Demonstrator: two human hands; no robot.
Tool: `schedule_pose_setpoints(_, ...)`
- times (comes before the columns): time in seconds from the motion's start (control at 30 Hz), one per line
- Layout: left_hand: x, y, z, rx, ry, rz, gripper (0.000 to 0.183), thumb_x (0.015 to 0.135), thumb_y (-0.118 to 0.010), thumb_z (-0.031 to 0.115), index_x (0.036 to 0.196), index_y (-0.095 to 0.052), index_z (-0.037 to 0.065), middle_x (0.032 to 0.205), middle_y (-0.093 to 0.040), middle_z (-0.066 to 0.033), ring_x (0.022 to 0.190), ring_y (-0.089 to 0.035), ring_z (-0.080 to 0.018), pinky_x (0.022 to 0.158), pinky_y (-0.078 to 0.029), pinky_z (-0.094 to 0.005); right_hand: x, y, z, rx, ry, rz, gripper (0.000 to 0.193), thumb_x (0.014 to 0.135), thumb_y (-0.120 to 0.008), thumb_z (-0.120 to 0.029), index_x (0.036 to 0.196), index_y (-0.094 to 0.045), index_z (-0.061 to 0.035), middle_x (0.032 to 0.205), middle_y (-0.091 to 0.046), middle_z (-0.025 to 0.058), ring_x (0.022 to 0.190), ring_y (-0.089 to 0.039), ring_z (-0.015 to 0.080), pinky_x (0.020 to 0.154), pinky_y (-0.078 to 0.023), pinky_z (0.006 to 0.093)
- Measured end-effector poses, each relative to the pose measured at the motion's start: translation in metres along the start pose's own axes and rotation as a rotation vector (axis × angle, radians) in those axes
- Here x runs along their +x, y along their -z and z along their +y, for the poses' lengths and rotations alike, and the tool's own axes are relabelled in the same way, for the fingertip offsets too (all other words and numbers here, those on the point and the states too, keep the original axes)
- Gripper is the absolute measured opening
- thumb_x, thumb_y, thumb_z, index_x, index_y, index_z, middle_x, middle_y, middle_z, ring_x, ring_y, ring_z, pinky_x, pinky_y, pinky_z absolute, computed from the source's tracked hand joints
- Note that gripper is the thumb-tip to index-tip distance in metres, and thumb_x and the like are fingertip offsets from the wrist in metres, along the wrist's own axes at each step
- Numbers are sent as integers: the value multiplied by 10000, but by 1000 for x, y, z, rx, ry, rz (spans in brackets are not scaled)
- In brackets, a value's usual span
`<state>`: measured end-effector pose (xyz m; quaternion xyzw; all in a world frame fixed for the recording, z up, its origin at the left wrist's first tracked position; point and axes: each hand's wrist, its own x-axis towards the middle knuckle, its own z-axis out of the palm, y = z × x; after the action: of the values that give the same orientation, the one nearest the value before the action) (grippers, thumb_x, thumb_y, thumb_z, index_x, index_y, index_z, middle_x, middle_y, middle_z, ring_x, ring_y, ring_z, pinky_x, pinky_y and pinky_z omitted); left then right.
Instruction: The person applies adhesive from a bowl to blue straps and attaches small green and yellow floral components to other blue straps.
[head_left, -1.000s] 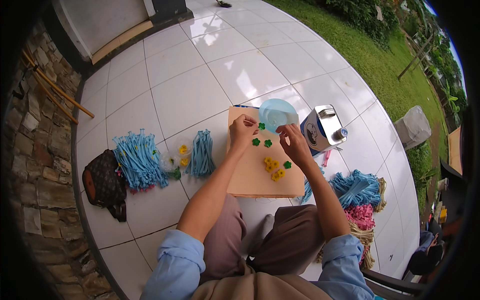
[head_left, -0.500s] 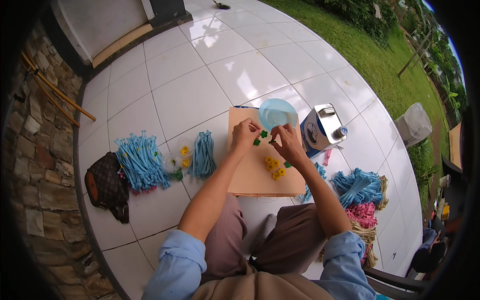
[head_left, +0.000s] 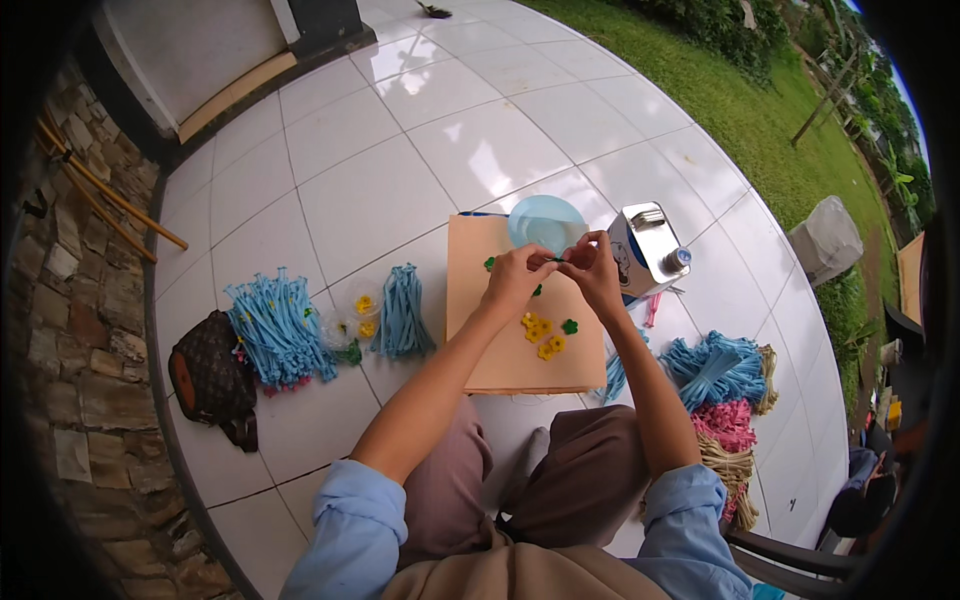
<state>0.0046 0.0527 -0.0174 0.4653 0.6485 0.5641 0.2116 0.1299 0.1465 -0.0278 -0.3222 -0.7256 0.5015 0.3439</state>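
Note:
Both my hands meet over a light brown board (head_left: 480, 350), fingertips almost touching. Between them is a small dark green piece (head_left: 558, 261), seemingly one of the flower-shaped ones; the fingers cover most of it. My left hand (head_left: 520, 277) pinches it from one side, my right hand (head_left: 597, 272) from the other. Below them lie several yellow plastic flowers (head_left: 541, 334). Loose green flowers rest nearby: one at the right (head_left: 570, 326), another left of my hand (head_left: 489, 264). A third (head_left: 537, 291) shows just under my fingers. Behind my hands sits a translucent blue bowl (head_left: 545, 215).
A metal can (head_left: 650, 245) stands right of the board. Blue bundles (head_left: 275, 325) and a brown bag (head_left: 212, 370) lie at left, beside clear packs with yellow flowers (head_left: 362, 315). More blue (head_left: 715, 370), pink (head_left: 725, 428) and beige bundles (head_left: 728, 465) are piled at right.
My hands have come together; the right moved toward the left, and both now meet at the green piece. The view has shifted slightly.

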Motion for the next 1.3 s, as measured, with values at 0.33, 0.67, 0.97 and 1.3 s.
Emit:
schedule_pose_setpoints(0.33, 5, 5, -9, -37, 170, 129, 110, 765, -678, 91, 798, -632, -3, 725, -670, -98, 616, -650, -153, 564, -505, -254, 5, -6, -7, -402, 250, -20, 280, 791, -592, -53, 1063, -544, -100, 1054, -562, 85, 1022, -503, 267, 850, -409, 364)
schedule_pose_setpoints(0.67, 10, 18, -21, -154, 246, 189, 131, 757, -680, 83, 853, -609, 31, 690, -666, -81, 609, -652, -127, 533, -503, -235, 2, -7, 7, -1056, 406, 28, 344, 719, -519, -3, 955, -677, -196, 1240, -439, 93, 1206, -331, 302, 979, -239, 487)
schedule_pose_setpoints(0.97, 9, 17, -21, -199, 256, 165, 98, 772, -650, 69, 858, -643, 23, 703, -672, -75, 618, -651, -125, 535, -499, -229, 2, -8, 0, -1027, 440, 70, 317, 702, -544, 10, 912, -670, -191, 1235, -446, 74, 1185, -343, 308, 966, -267, 484)
schedule_pose_setpoints(1.3, 8, 17, -13, -152, 280, 112, 135, 813, -604, 24, 934, -652, -11, 780, -675, -93, 690, -659, -133, 633, -551, -219, -1, -11, -42, -844, 674, 33, 305, 680, -583, 21, 887, -662, -188, 1227, -458, 53, 1145, -378, 314, 957, -301, 469)
